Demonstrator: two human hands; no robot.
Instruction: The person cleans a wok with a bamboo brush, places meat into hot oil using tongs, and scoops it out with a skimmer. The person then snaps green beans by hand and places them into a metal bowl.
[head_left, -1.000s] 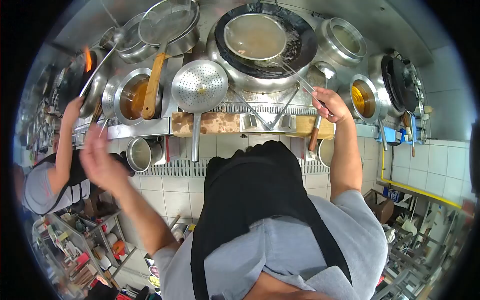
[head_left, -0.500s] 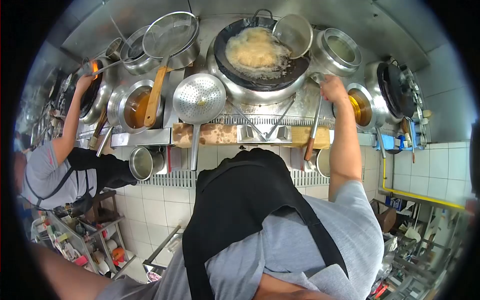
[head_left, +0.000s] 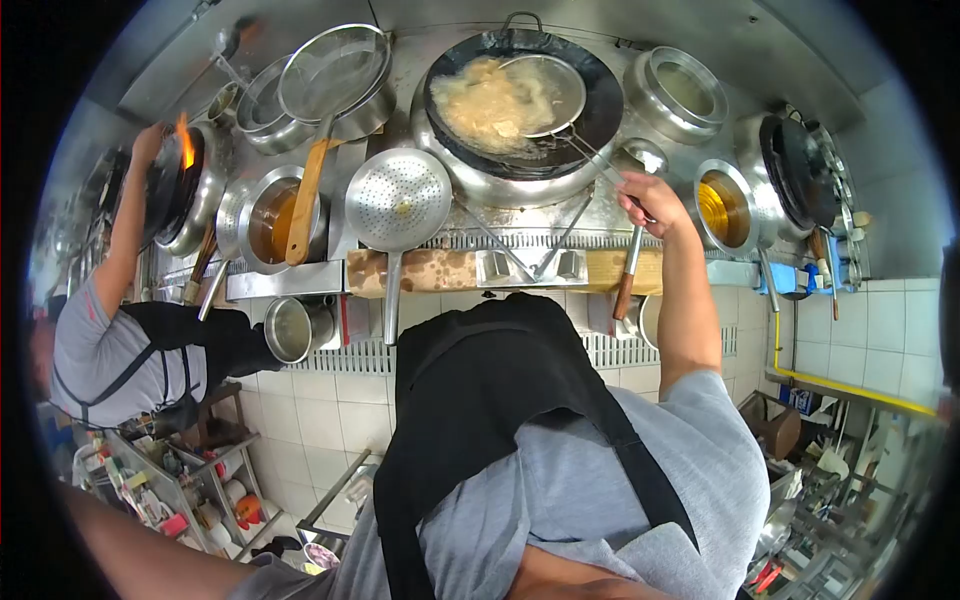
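My right hand (head_left: 655,203) is closed around the handle of a mesh strainer (head_left: 555,90). The strainer's round basket dips into bubbling oil in a black wok (head_left: 603,125), against a mass of pale frying food (head_left: 480,100). Under my right hand rests a ladle (head_left: 628,265) with a wooden grip, its bowl beside the wok. A perforated metal skimmer (head_left: 400,200) lies to the left, its handle hanging over the counter's front edge. My left arm reaches out of the picture at the lower left, so that hand is out of sight.
At the left a co-worker's arm (head_left: 125,225) reaches toward another wok (head_left: 182,190) with a flame. A sieve (head_left: 335,75) rests on a pot. Pots of amber liquid (head_left: 725,208) (head_left: 275,215) stand either side. A lidless steel pot (head_left: 690,90) stands right of the wok.
The strainer has swung left and down from the wok's right rim into the oil. My right hand has shifted slightly down. The co-worker's hand has moved up and left, and the flame is taller.
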